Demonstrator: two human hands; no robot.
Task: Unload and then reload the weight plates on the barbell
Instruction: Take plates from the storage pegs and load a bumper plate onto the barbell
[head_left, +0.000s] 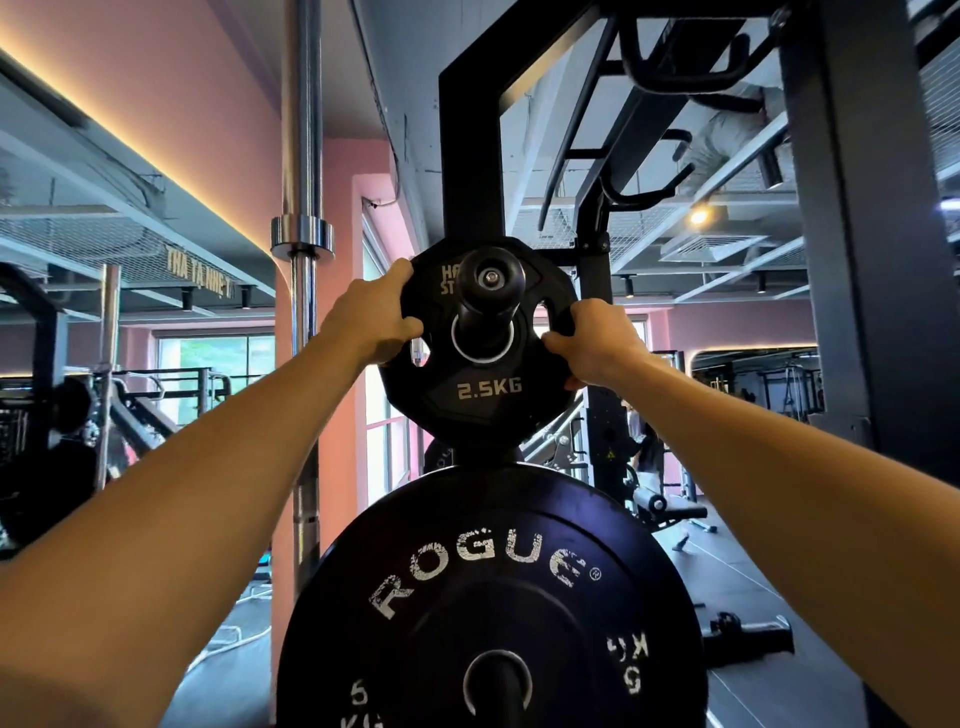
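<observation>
below, a big black round rubber rogue plate (493, 597); our left hand (371, 317) and right hand (597, 343) grip the small black 2.5kg plate (485, 389) threaded on its black peg (485, 283), which points at us.

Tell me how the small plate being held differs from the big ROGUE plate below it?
The 2.5KG plate is small, angular-edged, with grip holes; the ROGUE plate is far bigger, round and solid. The left hand and right hand grip the small one; nobody touches the big one. Both are black and sit on pegs.
</observation>
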